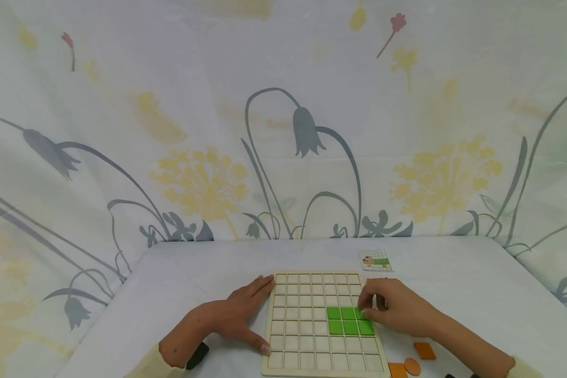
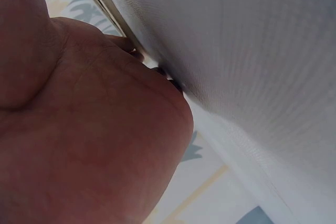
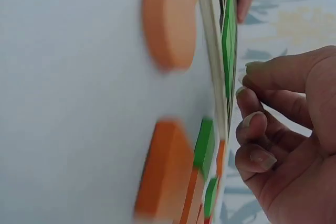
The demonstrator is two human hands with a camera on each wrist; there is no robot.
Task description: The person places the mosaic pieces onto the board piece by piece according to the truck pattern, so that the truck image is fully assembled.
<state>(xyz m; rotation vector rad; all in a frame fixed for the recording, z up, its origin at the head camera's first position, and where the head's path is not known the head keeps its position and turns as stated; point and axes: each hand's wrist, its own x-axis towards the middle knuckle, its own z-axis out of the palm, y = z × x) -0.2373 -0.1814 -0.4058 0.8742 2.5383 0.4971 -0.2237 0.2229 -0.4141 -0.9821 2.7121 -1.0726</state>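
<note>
A pale wooden grid board (image 1: pixel 293 345) lies flat in the head view. Two rows of bright green square tiles (image 1: pixel 342 326) fill cells at its right side. My left hand (image 1: pixel 233 316) rests at the board's left edge, fingers extended, thumb spread toward the near corner. In the left wrist view the palm (image 2: pixel 100 124) covers much of the board. My right hand (image 1: pixel 399 307) is over the right edge, its bent thumb and index fingertips right at the upper right green tile. No piece shows between those fingertips in the right wrist view, where the other fingers (image 3: pixel 254 158) curl loosely.
Right of the board lie orange square tiles (image 1: pixel 424 350) and a round orange piece (image 1: pixel 412 366). Loose green blocks (image 3: pixel 205 148) sit among orange ones (image 3: pixel 165 171). A picture card (image 1: pixel 376 260) lies behind the board. Some black object (image 1: pixel 197 356) is beside my left wrist.
</note>
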